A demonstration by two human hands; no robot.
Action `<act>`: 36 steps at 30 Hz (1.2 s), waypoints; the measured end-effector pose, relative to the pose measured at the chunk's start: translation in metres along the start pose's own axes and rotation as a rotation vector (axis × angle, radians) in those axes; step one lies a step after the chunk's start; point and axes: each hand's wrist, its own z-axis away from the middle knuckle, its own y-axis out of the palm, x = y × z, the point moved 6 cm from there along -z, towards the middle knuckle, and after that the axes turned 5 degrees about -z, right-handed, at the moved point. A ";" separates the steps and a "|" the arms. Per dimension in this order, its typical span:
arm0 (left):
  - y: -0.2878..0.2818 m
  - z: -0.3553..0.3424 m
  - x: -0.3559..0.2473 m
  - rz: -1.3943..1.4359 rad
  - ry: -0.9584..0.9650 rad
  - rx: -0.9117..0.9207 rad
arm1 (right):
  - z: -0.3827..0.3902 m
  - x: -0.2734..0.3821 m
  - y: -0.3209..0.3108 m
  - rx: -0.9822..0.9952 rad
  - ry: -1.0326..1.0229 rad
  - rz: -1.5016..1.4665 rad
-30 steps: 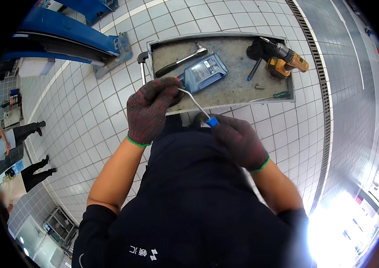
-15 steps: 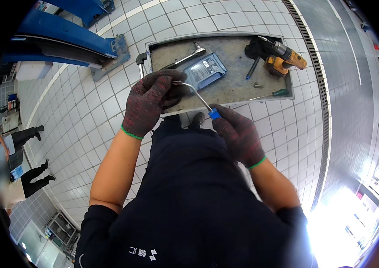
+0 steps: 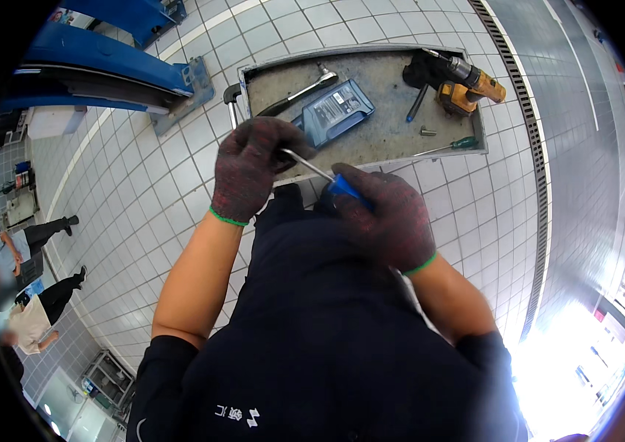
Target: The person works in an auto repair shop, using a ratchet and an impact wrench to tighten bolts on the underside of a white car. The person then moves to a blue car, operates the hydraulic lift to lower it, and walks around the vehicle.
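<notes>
My right hand (image 3: 393,219), in a dark red-flecked work glove, grips the blue handle of a hand tool (image 3: 343,188) with a slim metal shaft. The shaft points up and left, and its far end reaches the fingers of my left hand (image 3: 248,171). That hand wears a matching glove and has its fingers curled in; what they hold, if anything, is hidden. Both hands are above the near edge of a shallow metal tray (image 3: 371,140). Just past my left fingers lies a flat blue bottle (image 3: 337,112) with a pale label.
In the tray lie a ratchet wrench (image 3: 304,93), a yellow cordless drill (image 3: 469,82), a black cloth-like bundle (image 3: 421,71), a blue-tipped pen-like tool (image 3: 416,104), a small metal socket (image 3: 428,132) and a green-handled screwdriver (image 3: 463,143). A blue lift post (image 3: 99,62) stands at left; two people are beyond.
My right hand has shifted slightly left, bringing the blue handle closer to my left hand. The shaft's bend, plain before, shows less now. My left hand has turned slightly.
</notes>
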 end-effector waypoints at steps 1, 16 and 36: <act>-0.010 -0.003 0.002 0.070 0.040 0.007 | 0.001 0.001 -0.004 -0.008 0.035 -0.010; -0.014 0.003 0.033 0.474 -0.021 0.081 | 0.007 0.018 -0.032 -0.193 -0.281 0.303; -0.012 0.004 0.018 0.259 -0.093 0.048 | -0.018 0.044 -0.057 -0.059 -0.424 0.593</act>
